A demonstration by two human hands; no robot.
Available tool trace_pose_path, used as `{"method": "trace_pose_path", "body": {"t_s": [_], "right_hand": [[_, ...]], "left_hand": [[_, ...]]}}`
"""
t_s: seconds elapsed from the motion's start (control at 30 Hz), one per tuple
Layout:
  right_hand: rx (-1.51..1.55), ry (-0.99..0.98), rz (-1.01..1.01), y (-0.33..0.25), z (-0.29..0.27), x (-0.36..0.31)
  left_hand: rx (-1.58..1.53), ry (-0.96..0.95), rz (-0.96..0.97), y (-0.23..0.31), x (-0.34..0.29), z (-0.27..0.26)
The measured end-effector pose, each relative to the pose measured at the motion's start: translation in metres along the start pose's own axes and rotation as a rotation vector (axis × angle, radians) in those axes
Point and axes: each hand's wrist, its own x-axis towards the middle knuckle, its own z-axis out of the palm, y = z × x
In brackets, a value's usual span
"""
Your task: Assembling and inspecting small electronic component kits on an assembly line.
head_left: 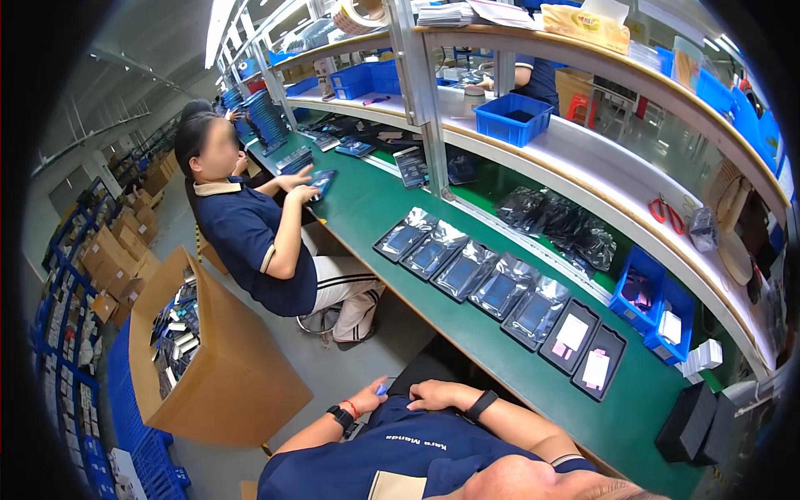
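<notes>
The tabletop [358,229] is green, the trays [613,340] black, the bins [500,130] blue, the white trousers [335,275] black-striped.

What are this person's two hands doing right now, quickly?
Left hand: closed on a small blue object, kind unclear.
Right hand: fingers loosely curled downward; whether its grip holds anything cannot be told.

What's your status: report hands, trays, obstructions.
Left hand holding small blue item; right hand at lap. Seven black trays on green bench. Cardboard box left, clear of hands.

Grey floor [333,367], long green workbench [358,221], white shelf [600,167] — bright strip light [218,33], pale ceiling [154,42].
</notes>
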Motion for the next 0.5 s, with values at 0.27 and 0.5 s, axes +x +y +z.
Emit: {"method": "trace_pose_path", "body": {"t_s": [0.27, 0.5], "right_hand": [[0.034, 0.185, 0.036, -0.002, 0.007, 0.011], [0.212, 0.199, -0.34, -0.015, -0.002, -0.011]], "left_hand": [[-0.399, -0.429, -0.551, 0.002, -0.039, -0.038], [-0.102, -0.541, -0.187, 0.07, -0.066, -0.016]]}}
